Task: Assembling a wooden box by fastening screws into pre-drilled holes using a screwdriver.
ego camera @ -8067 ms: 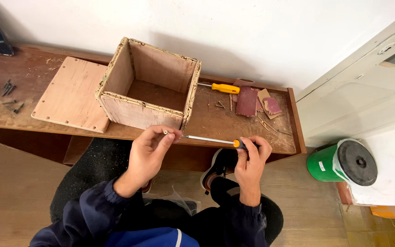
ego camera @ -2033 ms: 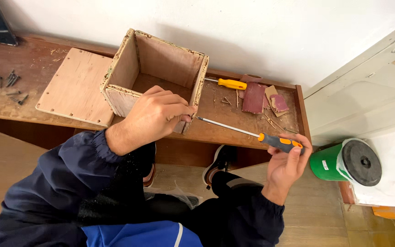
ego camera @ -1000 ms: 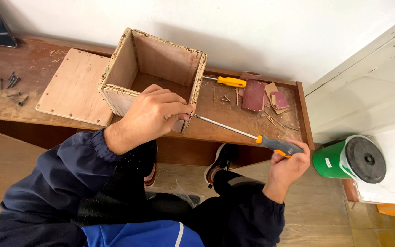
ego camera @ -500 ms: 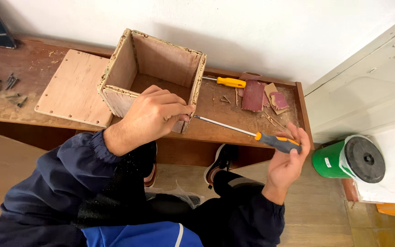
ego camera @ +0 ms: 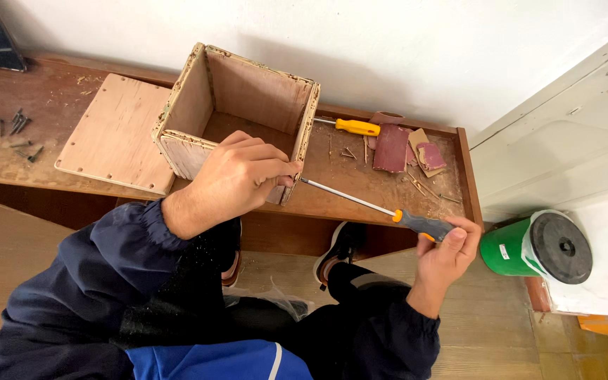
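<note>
An open plywood box point(ego camera: 248, 105) stands on a low wooden bench point(ego camera: 360, 190). My left hand point(ego camera: 237, 179) rests against the box's near right corner, fingers pinched at the tip of a long screwdriver point(ego camera: 381, 210). Its thin shaft runs from the box corner down to the right. My right hand point(ego camera: 445, 250) grips the screwdriver's grey and orange handle, off the bench's front edge.
A flat plywood panel point(ego camera: 117, 134) lies left of the box. A yellow-handled screwdriver point(ego camera: 353, 127), sandpaper pieces point(ego camera: 392, 148) and loose nails point(ego camera: 350, 153) lie right of it. More nails point(ego camera: 8, 127) sit far left. A green can with a black lid point(ego camera: 536, 246) lies by the white door.
My right hand has shifted slightly on the screwdriver handle, which keeps turning in place. My left hand stays at the box corner.
</note>
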